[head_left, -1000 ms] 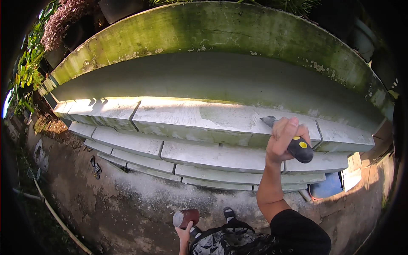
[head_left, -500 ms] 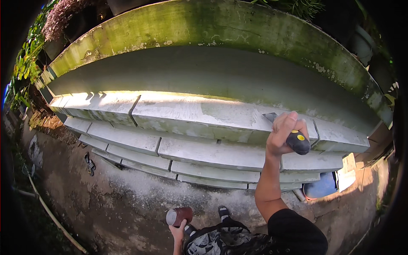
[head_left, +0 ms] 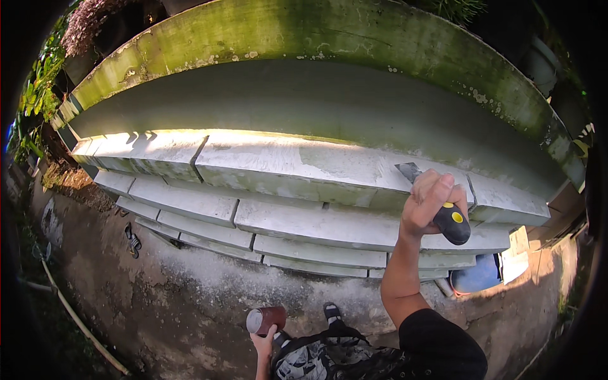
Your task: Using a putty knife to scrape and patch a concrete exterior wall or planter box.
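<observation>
1. Head view: a curved, green-stained concrete wall rises beyond the right hand, its top partly cut off.
2. Whitish, stepped concrete ledges run under and leftward of that hand, which hides part of them; the topmost shows patchy white and grey-green.
3. A blue, rounded object, nearer the body than the right hand and rightward, is partly covered.
4. A black, yellow-spotted scraper sits in the right fist, fingers curled tight, its middle hidden; the flat grey blade juts out over the top ledge, contact unclear.
5. A dark-red, pale-ended cylinder is pinched by the left hand, whose underside fingers are hidden.
</observation>
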A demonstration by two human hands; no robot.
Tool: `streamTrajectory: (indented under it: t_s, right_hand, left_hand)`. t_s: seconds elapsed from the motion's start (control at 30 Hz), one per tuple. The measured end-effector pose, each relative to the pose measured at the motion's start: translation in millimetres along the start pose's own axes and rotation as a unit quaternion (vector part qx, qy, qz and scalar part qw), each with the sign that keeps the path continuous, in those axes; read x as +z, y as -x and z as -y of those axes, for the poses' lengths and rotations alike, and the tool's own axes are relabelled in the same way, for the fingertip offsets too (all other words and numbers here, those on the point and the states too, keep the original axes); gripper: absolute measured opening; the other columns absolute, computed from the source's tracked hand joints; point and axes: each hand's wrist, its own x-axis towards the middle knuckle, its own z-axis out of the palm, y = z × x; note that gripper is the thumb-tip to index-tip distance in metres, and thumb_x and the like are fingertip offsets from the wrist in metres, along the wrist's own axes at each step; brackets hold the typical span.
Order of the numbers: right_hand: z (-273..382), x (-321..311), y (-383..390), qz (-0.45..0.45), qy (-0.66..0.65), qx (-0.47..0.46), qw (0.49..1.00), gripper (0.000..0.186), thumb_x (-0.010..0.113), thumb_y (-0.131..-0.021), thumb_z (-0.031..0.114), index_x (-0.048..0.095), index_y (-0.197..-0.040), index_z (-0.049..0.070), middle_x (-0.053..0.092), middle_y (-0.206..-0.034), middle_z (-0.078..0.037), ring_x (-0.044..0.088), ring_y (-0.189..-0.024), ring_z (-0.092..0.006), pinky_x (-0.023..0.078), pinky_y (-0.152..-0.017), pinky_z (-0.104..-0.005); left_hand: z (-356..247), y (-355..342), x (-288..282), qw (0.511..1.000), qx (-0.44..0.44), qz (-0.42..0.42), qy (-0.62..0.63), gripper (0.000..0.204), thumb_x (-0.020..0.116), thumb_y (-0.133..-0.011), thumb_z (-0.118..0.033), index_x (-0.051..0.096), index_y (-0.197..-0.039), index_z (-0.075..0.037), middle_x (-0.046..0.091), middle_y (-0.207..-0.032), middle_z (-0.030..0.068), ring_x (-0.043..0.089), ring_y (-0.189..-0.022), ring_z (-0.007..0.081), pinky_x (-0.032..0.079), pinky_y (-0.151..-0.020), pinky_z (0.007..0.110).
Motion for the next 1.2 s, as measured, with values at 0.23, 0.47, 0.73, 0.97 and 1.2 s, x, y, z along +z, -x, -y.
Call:
streamTrajectory:
  t_s: [0.23,0.47,0.73,0.97,1.2]
  right_hand:
    - [14,-5,-15,0.007,-0.06,0.081,0.995,0.042,0.055,-0.095,0.002,0.035,-0.06,0.01,0.043,-0.045,-0.001,0.039,-0.038,-0.0057,0.028,-0.038,-0.024]
    - [9,-3,-15,-0.001,-0.1,0.114,0.988,0.039,0.054,-0.095,-0.002,0.033,-0.064,0.011,0.04,-0.047,0.003,0.038,-0.038,-0.0044,0.028,-0.038,-0.024]
    - [13,-6,-19,-0.035,-0.108,0.13,0.985,0.043,0.06,-0.088,-0.002,0.03,-0.059,0.01,0.032,-0.047,0.004,0.031,-0.042,-0.0048,0.022,-0.042,-0.0256]
    - [7,-13,-21,-0.006,-0.025,0.102,0.994,0.044,0.059,-0.089,-0.002,0.03,-0.058,0.009,0.034,-0.046,0.003,0.033,-0.041,-0.0046,0.024,-0.04,-0.027]
    - [-5,-14,-4,0.064,0.161,-0.013,0.985,0.041,0.056,-0.09,0.0,0.032,-0.058,0.008,0.04,-0.044,-0.001,0.039,-0.039,-0.0062,0.033,-0.04,-0.0238]
  left_hand:
    - [-2,1,0,1.0,0.008,0.017,0.022,0.073,0.089,-0.071,-0.014,0.051,-0.132,0.003,0.058,-0.128,0.0136,0.056,-0.118,0.0236,0.043,-0.103,0.037]
    - [23,-8,-8,0.999,-0.013,0.032,0.014,0.072,0.085,-0.078,-0.012,0.044,-0.135,0.002,0.055,-0.13,0.0128,0.054,-0.118,0.0215,0.042,-0.103,0.035]
    - [-5,-10,0,0.999,0.023,0.039,0.018,0.073,0.086,-0.075,-0.011,0.048,-0.134,0.005,0.056,-0.13,0.014,0.055,-0.117,0.0225,0.042,-0.103,0.035]
    - [-4,-8,0,0.999,0.023,0.042,0.005,0.071,0.085,-0.077,-0.01,0.046,-0.135,0.003,0.055,-0.13,0.0127,0.055,-0.116,0.0222,0.043,-0.103,0.035]
    - [0,-11,1,0.998,0.023,0.048,0.021,0.069,0.084,-0.077,-0.009,0.047,-0.135,0.003,0.056,-0.13,0.0129,0.055,-0.117,0.0223,0.042,-0.104,0.036]
